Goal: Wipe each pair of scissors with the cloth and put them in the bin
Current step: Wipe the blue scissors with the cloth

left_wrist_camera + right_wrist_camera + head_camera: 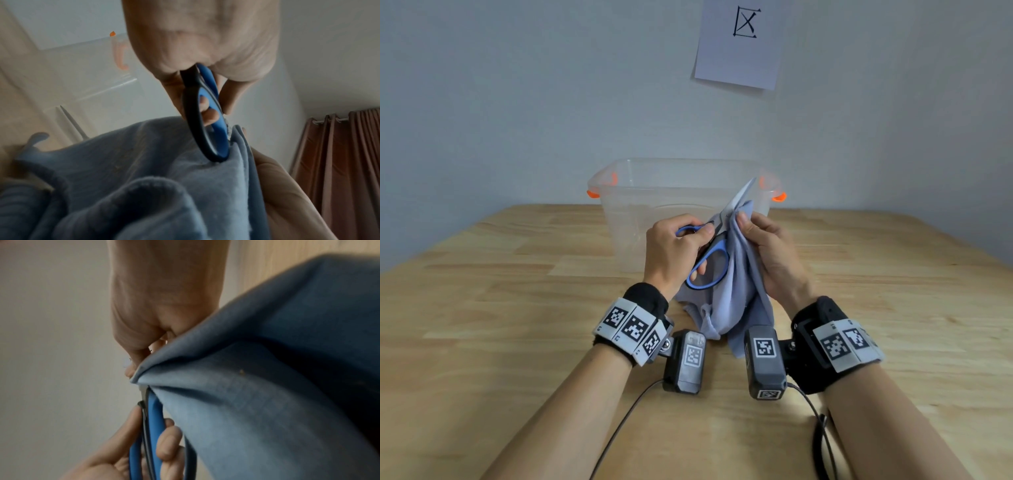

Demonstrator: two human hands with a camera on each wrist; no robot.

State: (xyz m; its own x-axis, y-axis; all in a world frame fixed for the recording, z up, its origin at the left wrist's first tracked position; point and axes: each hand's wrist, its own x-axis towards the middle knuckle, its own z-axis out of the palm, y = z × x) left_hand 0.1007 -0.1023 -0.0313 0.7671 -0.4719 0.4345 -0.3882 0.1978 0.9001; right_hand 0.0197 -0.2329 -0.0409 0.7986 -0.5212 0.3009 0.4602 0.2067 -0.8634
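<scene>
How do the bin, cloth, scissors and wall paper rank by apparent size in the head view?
1. bin
2. cloth and paper: look alike, not ranked; the cloth is bunched and nearer
3. scissors, partly hidden by the cloth

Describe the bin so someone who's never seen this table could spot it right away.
On the wooden table, look to the far edge against the wall, just behind the two hands. The bin is a see-through plastic tub with no lid on. Its orange latches on both ends set it apart.
</scene>
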